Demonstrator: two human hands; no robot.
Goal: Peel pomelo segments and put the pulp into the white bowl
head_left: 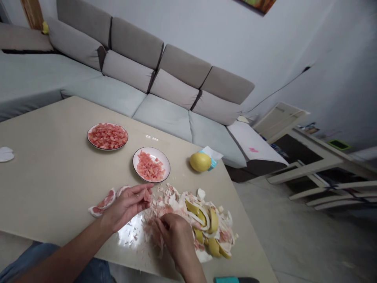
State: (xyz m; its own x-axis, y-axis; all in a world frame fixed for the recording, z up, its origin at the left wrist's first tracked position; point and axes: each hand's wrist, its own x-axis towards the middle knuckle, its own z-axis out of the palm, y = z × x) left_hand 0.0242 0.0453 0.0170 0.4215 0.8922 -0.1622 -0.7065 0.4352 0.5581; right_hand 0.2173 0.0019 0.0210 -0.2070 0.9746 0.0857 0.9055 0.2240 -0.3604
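My left hand (129, 205) holds a small piece of pink pomelo flesh (146, 195) at its fingertips, just below the nearer plate. My right hand (177, 236) is closed in a pinch over the scraps, on what looks like a thin strip of pomelo membrane (156, 232); its fingertips are partly hidden. Unpeeled pomelo segments (103, 203) lie behind my left wrist. The nearer plate (165, 157) carries some pink flesh pieces (149, 168); the farther plate (89, 141) is heaped with them. A pile of yellow-green pomelo peel (213, 220) and white pith spreads beside my right hand.
A whole yellow fruit (200, 162) sits beside a blue-and-white packet (214, 156) near the table's right edge. At the front edge lies a teal and black object (228, 280), partly cut off. Behind the table (59, 165) stands a grey sofa (165, 114).
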